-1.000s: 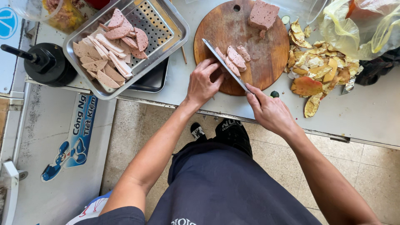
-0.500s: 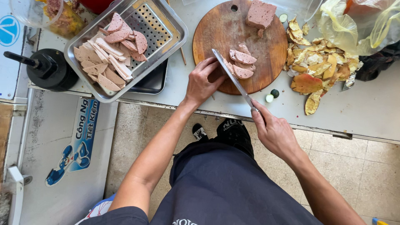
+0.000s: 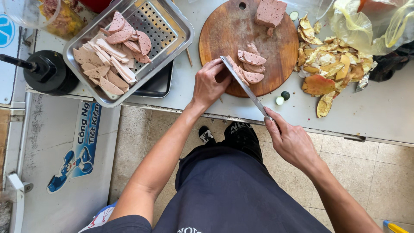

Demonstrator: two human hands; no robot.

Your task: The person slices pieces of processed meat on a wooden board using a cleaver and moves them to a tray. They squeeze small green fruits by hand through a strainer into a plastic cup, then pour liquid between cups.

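Right hand (image 3: 291, 142) grips the knife (image 3: 246, 86) (blade angled); left hand (image 3: 209, 84), fingers curled, presses sausage slices (image 3: 250, 69) on the round cutting board (image 3: 224, 34).

Your right hand (image 3: 290, 140) covered the knife (image 3: 243, 84) handle, so you saw only its blade. The top edge cut off the pink meat block (image 3: 270, 12), the wooden cutting board (image 3: 224, 34) and the yellow plastic bag (image 3: 371, 23). Your left hand (image 3: 210, 84) hid its own fingertips behind the blade.

Pink meat slices (image 3: 252, 58) lie on a brown wooden board (image 3: 224, 34). The peels (image 3: 321, 71) are yellow-orange, the bench (image 3: 379, 112) pale grey.
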